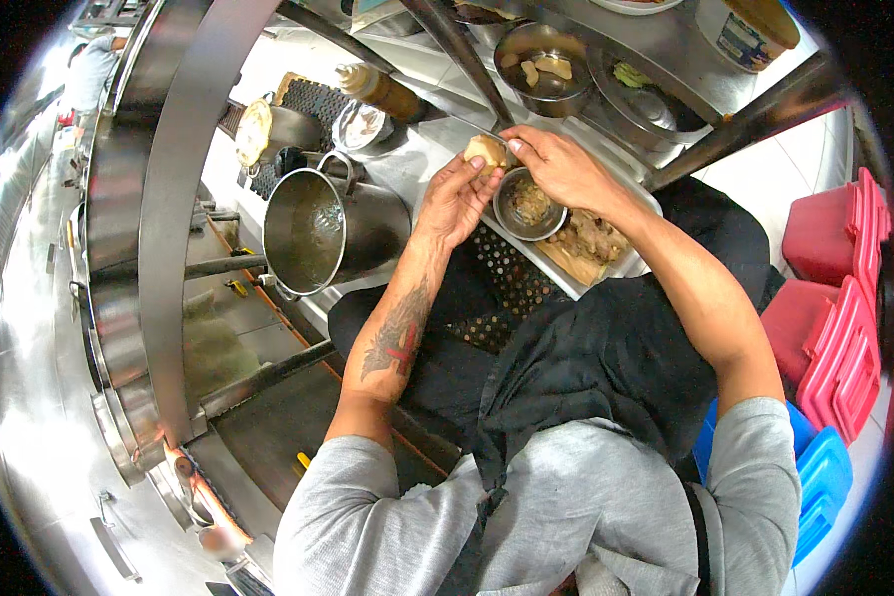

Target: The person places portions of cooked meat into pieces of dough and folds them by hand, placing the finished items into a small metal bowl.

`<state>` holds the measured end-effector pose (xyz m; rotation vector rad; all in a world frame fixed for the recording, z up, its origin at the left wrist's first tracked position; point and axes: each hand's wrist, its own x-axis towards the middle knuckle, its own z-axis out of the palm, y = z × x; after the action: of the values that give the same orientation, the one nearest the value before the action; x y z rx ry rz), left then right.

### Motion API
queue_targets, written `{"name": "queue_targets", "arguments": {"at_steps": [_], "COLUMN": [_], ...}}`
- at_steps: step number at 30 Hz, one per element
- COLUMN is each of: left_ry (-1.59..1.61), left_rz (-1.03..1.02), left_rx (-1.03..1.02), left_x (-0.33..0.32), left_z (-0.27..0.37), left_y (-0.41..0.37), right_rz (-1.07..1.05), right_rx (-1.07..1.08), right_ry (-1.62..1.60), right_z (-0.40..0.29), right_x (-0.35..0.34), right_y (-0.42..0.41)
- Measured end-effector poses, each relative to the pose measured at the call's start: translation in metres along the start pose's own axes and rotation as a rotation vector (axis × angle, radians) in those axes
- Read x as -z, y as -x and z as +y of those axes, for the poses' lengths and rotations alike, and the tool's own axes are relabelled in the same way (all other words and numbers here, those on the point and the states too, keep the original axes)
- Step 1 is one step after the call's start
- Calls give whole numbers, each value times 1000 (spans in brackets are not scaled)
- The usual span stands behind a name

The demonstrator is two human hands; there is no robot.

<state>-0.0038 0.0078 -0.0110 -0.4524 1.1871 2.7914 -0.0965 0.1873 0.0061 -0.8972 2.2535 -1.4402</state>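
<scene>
My left hand (458,192) holds a pale, peeled piece of ginger root or a similar root (486,152) between thumb and fingers. In my right hand (559,167) is a knife (471,123), its thin blade pointing up and left, close against that piece. Just below both hands, a small metal bowl (530,205) contains chopped yellowish bits. The bowl rests on a metal tray (647,195), beside a lumpy brown root mass (587,237). Farther up, a round metal bowl (542,71) contains several pale pieces.
A large steel pot (376,227) with liquid stands left of my hands, near a squeeze bottle (380,91) and a foil-covered bowl (360,127). Metal shelf posts (458,56) rise beyond. Red bins (819,216) and a blue bin (823,484) sit at right. Another person (93,71) is far left.
</scene>
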Motion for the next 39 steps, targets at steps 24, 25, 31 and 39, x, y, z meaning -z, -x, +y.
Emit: {"name": "queue_targets", "arguments": {"at_steps": [24, 25, 31, 39], "left_ry": [-1381, -1514, -1266, -1123], "left_rz": [5, -77, -264, -356], "left_rx": [-193, -293, -922, -1264], "left_x": [-80, -117, -240, -267], "left_z": [20, 33, 2, 37], "left_y": [44, 59, 115, 133], "right_rz": [-199, -242, -220, -210], "right_rx": [-132, -132, -119, -188], "right_ry": [128, 175, 190, 262], "right_z": [41, 53, 52, 24], "right_x": [-2, -4, 6, -15], "right_y": [-19, -25, -21, -7]}}
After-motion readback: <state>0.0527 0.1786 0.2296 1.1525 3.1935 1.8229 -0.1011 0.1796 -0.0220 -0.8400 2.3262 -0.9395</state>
